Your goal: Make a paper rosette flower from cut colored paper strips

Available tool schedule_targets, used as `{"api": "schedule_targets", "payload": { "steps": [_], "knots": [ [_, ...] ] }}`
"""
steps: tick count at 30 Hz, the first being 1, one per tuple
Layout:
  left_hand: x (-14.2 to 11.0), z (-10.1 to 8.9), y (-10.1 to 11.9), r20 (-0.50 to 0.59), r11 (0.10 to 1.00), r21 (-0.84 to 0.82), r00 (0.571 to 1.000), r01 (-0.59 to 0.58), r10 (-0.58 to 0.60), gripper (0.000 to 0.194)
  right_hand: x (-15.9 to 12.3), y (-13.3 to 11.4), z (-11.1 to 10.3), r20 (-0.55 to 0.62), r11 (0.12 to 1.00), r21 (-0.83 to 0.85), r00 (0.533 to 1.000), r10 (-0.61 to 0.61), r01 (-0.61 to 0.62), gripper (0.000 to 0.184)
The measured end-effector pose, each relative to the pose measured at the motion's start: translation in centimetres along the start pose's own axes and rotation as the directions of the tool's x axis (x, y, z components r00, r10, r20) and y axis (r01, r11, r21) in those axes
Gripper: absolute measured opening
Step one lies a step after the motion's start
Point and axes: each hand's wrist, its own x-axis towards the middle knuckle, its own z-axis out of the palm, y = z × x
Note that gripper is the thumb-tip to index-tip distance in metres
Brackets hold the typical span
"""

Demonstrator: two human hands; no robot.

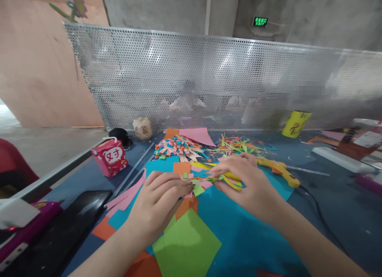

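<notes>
My left hand is closed, its fingertips pinching one end of a bunch of small coloured paper pieces. Opposite it, my right hand is closed on the other end, thumb against fingers. Green, pink and orange show between the hands, but the pinched parts are partly hidden. Yellow-handled scissors lie beneath my right hand. Under both hands spreads a blue paper sheet, with a green paper square and orange paper on it.
Behind the hands sit a heap of fringed paper and a pile of thin cuttings. A yellow glue gun lies right, its cord trailing. Left are a pink drink carton and black phone. A perforated metal screen stands across the back.
</notes>
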Motion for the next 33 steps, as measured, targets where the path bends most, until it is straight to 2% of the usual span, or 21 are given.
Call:
{"api": "schedule_targets", "payload": {
  "steps": [4, 9, 14, 18, 21, 26, 33],
  "knots": [
    [0.0, 0.2, 0.1, 0.012, 1.000, 0.004, 1.000, -0.007, 0.007, 0.024, -0.1, -0.2, 0.0, 0.025, 0.995, -0.093, 0.999, -0.038, 0.040, 0.013],
    [0.1, 0.4, 0.2, 0.023, 1.000, -0.007, 1.000, 0.001, -0.001, 0.021, -0.1, -0.3, 0.2, -0.008, 0.987, -0.142, 0.997, -0.079, 0.078, 0.010],
    [-0.1, 0.4, 0.2, -0.007, 0.995, -0.017, 0.995, 0.097, -0.097, 0.016, -0.1, 0.1, 0.0, -0.170, 0.976, -0.179, 0.973, -0.154, 0.123, 0.004],
    [0.1, 0.3, 0.1, -0.062, 0.983, 0.014, 0.981, 0.184, -0.183, 0.011, 0.0, 0.5, -0.3, -0.190, 0.987, -0.143, 0.977, -0.098, 0.071, 0.001],
    [0.2, 0.4, -0.1, -0.084, 0.979, 0.012, 0.976, 0.204, -0.202, 0.010, 0.0, 0.8, -0.1, -0.218, 0.995, -0.099, 0.975, -0.049, 0.028, 0.003],
    [-0.1, 0.4, 0.0, -0.044, 0.994, 0.019, 0.993, 0.111, -0.110, 0.014, 0.1, 0.8, 0.4, -0.182, 0.999, -0.039, 0.983, -0.025, 0.018, 0.008],
    [0.0, 0.1, 0.1, -0.012, 0.995, 0.091, 1.000, -0.028, 0.029, 0.016, 0.1, 0.3, 0.5, -0.036, 0.971, -0.202, 0.990, -0.136, 0.126, 0.011]
  ]
}}
